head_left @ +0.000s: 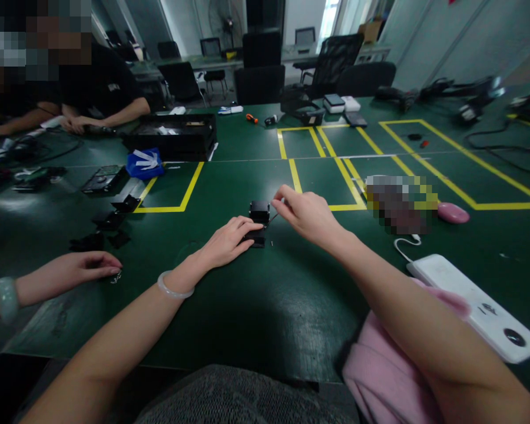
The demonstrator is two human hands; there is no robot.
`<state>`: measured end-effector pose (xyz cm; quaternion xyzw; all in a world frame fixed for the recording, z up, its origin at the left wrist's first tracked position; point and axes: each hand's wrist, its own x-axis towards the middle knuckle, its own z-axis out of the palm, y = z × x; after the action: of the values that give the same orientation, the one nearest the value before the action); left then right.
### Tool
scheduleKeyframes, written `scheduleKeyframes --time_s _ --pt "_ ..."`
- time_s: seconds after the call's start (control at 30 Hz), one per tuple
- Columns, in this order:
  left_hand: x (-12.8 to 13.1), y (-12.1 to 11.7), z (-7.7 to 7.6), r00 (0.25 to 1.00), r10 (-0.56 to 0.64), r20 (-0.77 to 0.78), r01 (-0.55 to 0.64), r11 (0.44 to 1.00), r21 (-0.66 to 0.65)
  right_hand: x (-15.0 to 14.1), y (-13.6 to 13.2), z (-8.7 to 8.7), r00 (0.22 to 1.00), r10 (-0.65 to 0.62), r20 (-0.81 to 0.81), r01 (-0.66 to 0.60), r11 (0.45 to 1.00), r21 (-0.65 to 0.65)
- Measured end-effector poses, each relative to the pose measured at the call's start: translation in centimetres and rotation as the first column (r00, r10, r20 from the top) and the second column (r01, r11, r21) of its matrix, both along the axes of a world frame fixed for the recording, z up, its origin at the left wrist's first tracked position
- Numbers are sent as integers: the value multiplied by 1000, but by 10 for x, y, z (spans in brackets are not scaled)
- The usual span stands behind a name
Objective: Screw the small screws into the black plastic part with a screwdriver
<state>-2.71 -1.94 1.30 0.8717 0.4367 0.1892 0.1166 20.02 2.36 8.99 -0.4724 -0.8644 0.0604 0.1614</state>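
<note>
My left hand (224, 242) lies over a small black metal bracket (259, 210) on the green table, its thumb and fingers gripping the lower part. A pinch of my right hand (308, 215) holds a thin rod-like tool (274, 218), possibly a hex key. The tool slants down to the bracket's right side; where its tip sits is hard to make out. On the table just right of the bracket lies a tiny screw-like piece (272, 243). Another person's hand (98, 266) at the left pinches several small metal pieces (116, 277).
Black bracket parts (108, 220) and a circuit-board device (105, 178) lie at left, near a blue packet (145, 164) and a black bin (172, 132). To the right are a white power bank (472, 306), pink cloth (384, 353) and a pink oval object (453, 212). Two people sit far left.
</note>
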Motion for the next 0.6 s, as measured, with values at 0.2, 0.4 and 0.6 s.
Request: scheduleKeyframes --time_s 0.2,0.4,0.6 --pt "0 0 1 1000 4 -1 -4 1000 -4 0 0 0 998 43 -42 -43 999 -11" --pt "-1 0 0 1000 3 4 -3 1000 -11 1 0 0 1000 4 5 -4 1000 0" --pt "0 0 1 1000 3 3 -3 1000 -14 1 -1 0 999 31 -41 -31 1000 4"
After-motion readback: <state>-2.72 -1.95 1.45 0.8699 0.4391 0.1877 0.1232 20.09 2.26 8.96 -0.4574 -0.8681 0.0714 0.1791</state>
